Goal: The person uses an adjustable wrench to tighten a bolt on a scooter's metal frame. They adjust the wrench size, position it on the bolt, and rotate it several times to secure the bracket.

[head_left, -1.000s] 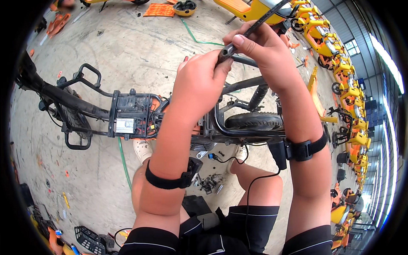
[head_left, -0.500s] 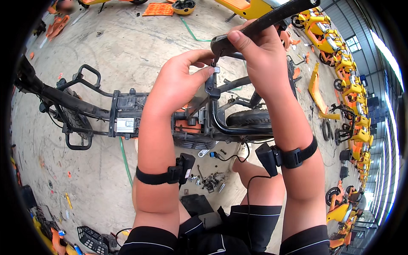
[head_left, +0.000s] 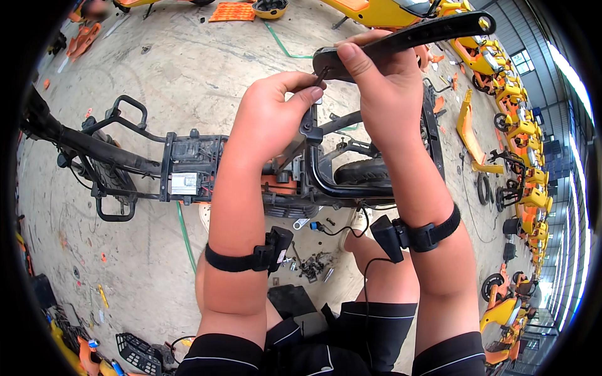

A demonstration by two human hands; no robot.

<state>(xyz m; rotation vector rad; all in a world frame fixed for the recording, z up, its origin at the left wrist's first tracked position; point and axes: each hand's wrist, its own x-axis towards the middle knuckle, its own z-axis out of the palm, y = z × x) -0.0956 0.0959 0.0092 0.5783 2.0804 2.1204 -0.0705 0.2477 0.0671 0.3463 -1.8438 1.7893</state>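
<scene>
My right hand [head_left: 392,94] grips a long, flat black bar [head_left: 454,30] with a hole at its far end, held above the bare scooter frame [head_left: 326,188]. My left hand [head_left: 276,113] is at the bar's near rounded end, thumb and forefinger closed on a thin dark bolt or pin [head_left: 321,76] there. Just below the fingertips an upright black bracket [head_left: 307,128] rises from the frame; whether the pin touches it I cannot tell. The rear tyre [head_left: 360,172] shows under the frame.
Loose bolts and sockets [head_left: 310,269] lie on the floor between my legs. A yellow body panel [head_left: 467,131] lies at the right, before rows of yellow scooters [head_left: 523,125]. An orange mat [head_left: 232,11] and a yellow bowl [head_left: 269,9] lie at the back.
The bar has swung down toward horizontal, its far end moving right, showing its broader side. My left hand has moved left from the bar's end and now pinches the thin pin.
</scene>
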